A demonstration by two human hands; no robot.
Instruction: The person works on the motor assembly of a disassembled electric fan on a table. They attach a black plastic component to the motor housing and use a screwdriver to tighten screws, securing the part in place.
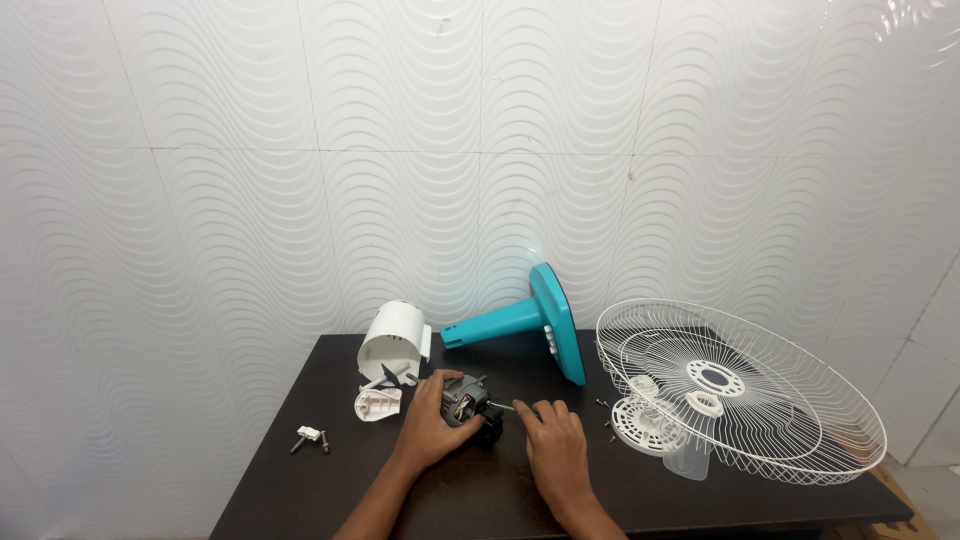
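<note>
At a dark table (300,480), a person's left hand (428,425) is curling its fingers around a small fan motor (468,402) while the right hand (552,450) is pinching the motor's shaft (503,406), beside a white wire fan guard (740,390) and teal stand (540,315).

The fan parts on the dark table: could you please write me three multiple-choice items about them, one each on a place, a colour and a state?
1. Where does the wire fan guard lie?
A. at the right end of the table
B. at the left end of the table
C. on the floor

2. What colour is the fan stand?
A. red
B. teal
C. black

3. What is the left hand doing?
A. resting flat on bare table
B. gripping the motor
C. lifting the white motor cover

Answers:
1 A, the guard lies right of both hands.
2 B, its base and stem are teal.
3 B, the fingers wrap the motor, while the right hand touches its shaft end.
</note>
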